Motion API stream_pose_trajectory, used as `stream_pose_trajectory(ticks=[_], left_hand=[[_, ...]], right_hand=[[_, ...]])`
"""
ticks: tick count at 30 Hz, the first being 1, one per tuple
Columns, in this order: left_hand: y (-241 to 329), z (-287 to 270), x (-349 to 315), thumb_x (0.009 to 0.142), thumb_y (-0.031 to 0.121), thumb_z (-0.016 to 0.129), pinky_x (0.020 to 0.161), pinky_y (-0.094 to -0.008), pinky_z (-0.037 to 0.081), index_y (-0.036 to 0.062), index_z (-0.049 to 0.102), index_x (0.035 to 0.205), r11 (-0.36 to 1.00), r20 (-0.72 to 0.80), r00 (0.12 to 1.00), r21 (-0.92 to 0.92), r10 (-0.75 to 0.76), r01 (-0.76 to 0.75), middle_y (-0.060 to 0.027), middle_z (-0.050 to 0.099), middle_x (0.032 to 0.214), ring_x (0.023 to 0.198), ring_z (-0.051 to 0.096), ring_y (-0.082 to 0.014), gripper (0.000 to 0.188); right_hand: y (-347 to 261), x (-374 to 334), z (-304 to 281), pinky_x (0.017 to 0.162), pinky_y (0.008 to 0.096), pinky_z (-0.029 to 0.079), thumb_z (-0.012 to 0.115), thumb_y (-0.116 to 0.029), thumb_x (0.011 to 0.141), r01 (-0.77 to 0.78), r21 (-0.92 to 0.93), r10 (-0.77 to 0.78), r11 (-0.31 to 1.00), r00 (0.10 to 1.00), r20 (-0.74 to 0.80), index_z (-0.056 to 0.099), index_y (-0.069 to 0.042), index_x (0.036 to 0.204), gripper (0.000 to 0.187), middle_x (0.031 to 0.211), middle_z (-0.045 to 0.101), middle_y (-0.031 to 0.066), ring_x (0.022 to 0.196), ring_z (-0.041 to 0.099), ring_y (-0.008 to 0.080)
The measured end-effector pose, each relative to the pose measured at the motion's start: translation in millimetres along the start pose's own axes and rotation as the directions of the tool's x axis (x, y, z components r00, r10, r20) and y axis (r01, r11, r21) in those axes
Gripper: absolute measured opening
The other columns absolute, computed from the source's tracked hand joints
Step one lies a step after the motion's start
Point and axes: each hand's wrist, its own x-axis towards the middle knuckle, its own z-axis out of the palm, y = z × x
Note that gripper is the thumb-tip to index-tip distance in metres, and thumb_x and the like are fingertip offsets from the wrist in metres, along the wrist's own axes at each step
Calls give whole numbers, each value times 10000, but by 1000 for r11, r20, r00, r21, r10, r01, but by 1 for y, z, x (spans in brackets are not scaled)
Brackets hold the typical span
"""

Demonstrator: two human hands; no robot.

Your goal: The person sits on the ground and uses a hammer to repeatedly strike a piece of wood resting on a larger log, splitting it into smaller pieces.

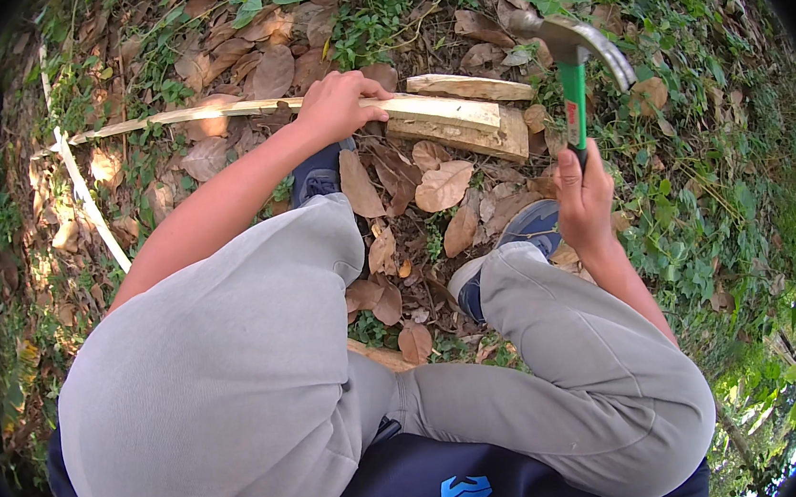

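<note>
- The left hand point(341, 103) pinches one long wooden strip point(442, 108) along the far edge of one wood block point(495, 144).
- The right hand point(586, 187) clasps one green-handled claw hammer point(573, 88).

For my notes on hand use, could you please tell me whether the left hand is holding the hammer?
No, the right hand grips the hammer, while the left hand holds the long wooden strip.
</note>
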Motion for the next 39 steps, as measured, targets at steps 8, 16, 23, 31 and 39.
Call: stream_pose_trajectory(ticks=[8, 16, 23, 31, 39], left_hand=[[2, -1, -2, 837, 336, 841, 870, -446, 538, 264, 811, 1142, 1000, 0, 1000, 9, -8, 8, -62, 702, 988, 1009, 675, -300, 315], [3, 0, 1, 835, 324, 843, 866, -448, 537, 265, 811, 1143, 1000, 13, 1000, -3, -10, 10, -58, 704, 992, 1013, 675, -300, 314], [-1, 2, 2, 834, 331, 843, 863, -454, 537, 253, 813, 1133, 1000, 13, 1000, -7, -4, 4, -64, 708, 985, 999, 680, -309, 310], [3, 0, 1, 840, 348, 835, 850, -459, 534, 255, 809, 1138, 1000, 12, 1000, 17, -5, 5, -75, 688, 967, 989, 674, -311, 313], [4, -3, -2, 844, 353, 832, 903, -458, 548, 268, 816, 1124, 999, 28, 999, 41, -29, 27, -84, 716, 1034, 1060, 683, -310, 293]], right_hand=[[-3, 9, 19, 697, 581, 444, 489, -399, 1115, -226, -363, 343, 904, 889, 302, 528, 0, 1074, 403, 791, 646, 296, 792, 622, 535], [6, 16, 0, 676, 534, 466, 509, -434, 1103, -175, -318, 280, 932, 904, 322, 581, 17, 1022, 463, 762, 637, 251, 715, 631, 445], [-29, 21, -29, 532, 368, 378, 547, -375, 1111, -96, -38, 97, 995, 995, 9, 564, -7, 974, 393, 631, 510, 117, 531, 458, 195], [16, -13, 31, 669, 602, 482, 508, -368, 1110, -206, -301, 276, 931, 937, 214, 542, -15, 1058, 358, 781, 672, 286, 772, 636, 549], [3, 1, 25, 701, 595, 459, 505, -421, 1103, -214, -343, 318, 915, 905, 282, 559, -15, 1079, 410, 767, 653, 287, 805, 645, 530]])
